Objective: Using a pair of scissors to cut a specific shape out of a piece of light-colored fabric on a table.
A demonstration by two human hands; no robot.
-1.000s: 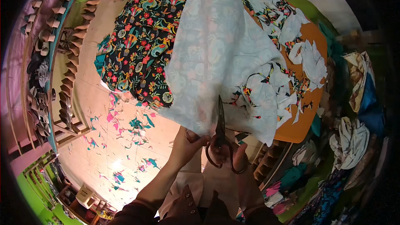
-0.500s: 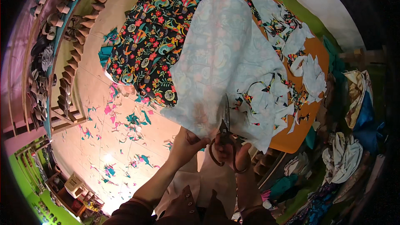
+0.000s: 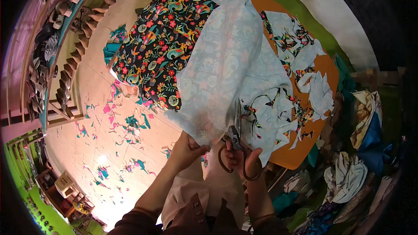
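My left hand (image 3: 188, 150) pinches the near edge of a large patterned cloth (image 3: 220, 61), thumb against bent fingers. The cloth's pale reverse faces up here, and its black side with bright flowers and animals shows at the far left. My right hand (image 3: 244, 159) grips a pair of scissors (image 3: 235, 135) by its big brown loops. Its blades point away from me, beside the cloth's near edge; how far they are apart is hard to tell. To the right of the blades lie torn-looking strips of the same cloth (image 3: 261, 115).
An orange table (image 3: 289, 159) bears the cloth and more offcuts (image 3: 320, 91). Pink and teal scraps litter the tiled floor (image 3: 98, 117). Racks of shoe lasts (image 3: 72, 58) stand at left. Heaped fabrics (image 3: 346, 176) lie at right, and a pale stool (image 3: 65, 185) stands at lower left.
The whole view has shifted slightly. My left hand, still pinching the cloth, sits a little further left. The scissors remain in my right hand, slightly turned, near the cloth's edge.
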